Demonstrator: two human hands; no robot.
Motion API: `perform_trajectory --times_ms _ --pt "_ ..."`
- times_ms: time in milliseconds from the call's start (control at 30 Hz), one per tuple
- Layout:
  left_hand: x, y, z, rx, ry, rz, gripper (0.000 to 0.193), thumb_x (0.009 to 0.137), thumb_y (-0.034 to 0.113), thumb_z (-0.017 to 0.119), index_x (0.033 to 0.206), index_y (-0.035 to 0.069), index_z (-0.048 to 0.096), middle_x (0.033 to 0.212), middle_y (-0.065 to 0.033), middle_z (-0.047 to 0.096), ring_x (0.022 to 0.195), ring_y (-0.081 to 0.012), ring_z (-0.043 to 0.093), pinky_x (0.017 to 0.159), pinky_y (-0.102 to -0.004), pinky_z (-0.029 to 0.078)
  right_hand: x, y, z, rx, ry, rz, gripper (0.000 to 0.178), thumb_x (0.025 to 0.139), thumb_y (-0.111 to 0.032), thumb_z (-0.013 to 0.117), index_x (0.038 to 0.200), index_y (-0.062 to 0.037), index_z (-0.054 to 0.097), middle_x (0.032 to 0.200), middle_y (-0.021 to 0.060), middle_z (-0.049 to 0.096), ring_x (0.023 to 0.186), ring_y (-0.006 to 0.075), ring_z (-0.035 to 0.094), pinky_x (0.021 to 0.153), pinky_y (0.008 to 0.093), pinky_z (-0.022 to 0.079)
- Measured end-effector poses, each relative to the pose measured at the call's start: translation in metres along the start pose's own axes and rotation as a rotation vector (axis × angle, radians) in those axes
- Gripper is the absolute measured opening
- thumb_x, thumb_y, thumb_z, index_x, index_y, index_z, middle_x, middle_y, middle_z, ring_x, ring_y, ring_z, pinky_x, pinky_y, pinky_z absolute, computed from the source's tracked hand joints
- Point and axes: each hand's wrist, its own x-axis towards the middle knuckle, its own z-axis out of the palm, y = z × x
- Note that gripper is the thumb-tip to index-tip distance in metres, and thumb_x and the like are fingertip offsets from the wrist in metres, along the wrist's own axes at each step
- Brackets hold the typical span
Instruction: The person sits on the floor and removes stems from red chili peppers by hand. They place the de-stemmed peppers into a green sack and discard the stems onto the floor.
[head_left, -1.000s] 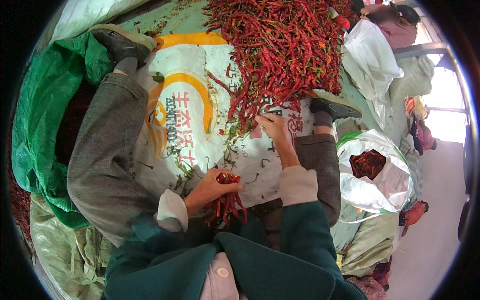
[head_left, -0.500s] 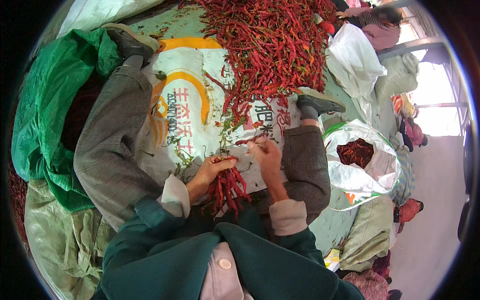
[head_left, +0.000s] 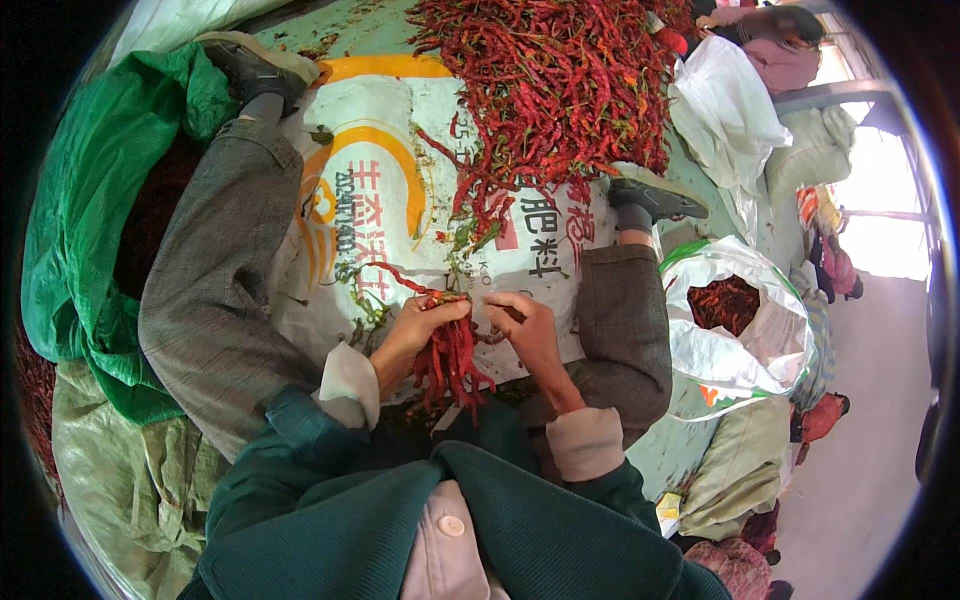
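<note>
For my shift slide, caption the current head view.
Left hand gripping a bunch of red chillies, right hand close beside it, a bigger chilli pile beyond.

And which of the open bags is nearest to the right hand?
The white bag with red peppers inside, beside the right leg; the bright green bag lies farther off, beyond the left leg.

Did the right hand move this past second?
Yes, the right hand moved over the flattened white sack, away from the red chilli heap, toward the left hand.

own hands (head_left: 533,335): 2 | held chili bunch (head_left: 450,362): 1 | shoes (head_left: 252,78): 2 | green bag (head_left: 85,235): 1
</note>
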Motion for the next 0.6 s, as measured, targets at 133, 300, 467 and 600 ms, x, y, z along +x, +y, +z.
perform_trajectory --times_ms 133,300,467,600 --pt "-0.001 -0.002 0.005 0.2 0.0 0.076 0.015 0.077 0.016 0.065 0.082 0.002 0.062 0.069 0.0021 0.057 0.06 -0.0049 0.05 0.055 -0.0206 0.039 0.015 -0.006 0.0 0.392 -0.161 0.233 0.018 0.081 -0.017 0.061 0.082 0.0003 0.062 0.06 -0.0013 0.051 0.053 0.0048 0.042 0.046 0.0206 0.032" --pt "-0.002 -0.004 0.002 0.463 -0.028 0.117 0.015 0.078 0.016 0.064 0.08 0.002 0.062 0.068 0.0037 0.056 0.06 -0.0042 0.048 0.056 -0.0211 0.039 0.021 0.004 -0.007 0.3 -0.306 0.15 0.02 0.081 -0.019 0.063 0.072 -0.0021 0.059 0.056 -0.0025 0.048 0.05 0.0046 0.04 0.045 0.0195 0.03" --pt "-0.001 -0.01 -0.006 0.717 -0.098 0.198 0.017 0.078 0.016 0.064 0.08 0.0 0.062 0.068 0.0012 0.056 0.062 -0.0065 0.048 0.057 -0.0234 0.04 0.013 0.01 -0.005 0.217 -0.263 0.091 0.021 0.082 -0.02 0.061 0.071 -0.0025 0.058 0.056 -0.0026 0.048 0.049 0.0029 0.039 0.043 0.0202 0.03" --pt "-0.002 -0.012 -0.002 0.689 -0.241 0.511 0.018 0.078 0.017 0.065 0.084 0.0 0.062 0.068 -0.0005 0.056 0.063 -0.007 0.048 0.058 -0.0232 0.04 0.004 0.02 0.001 0.827 -0.204 0.469 0.02 0.081 -0.02 0.062 0.07 -0.0045 0.057 0.056 -0.001 0.049 0.046 0.0048 0.039 0.041 0.0208 0.028"
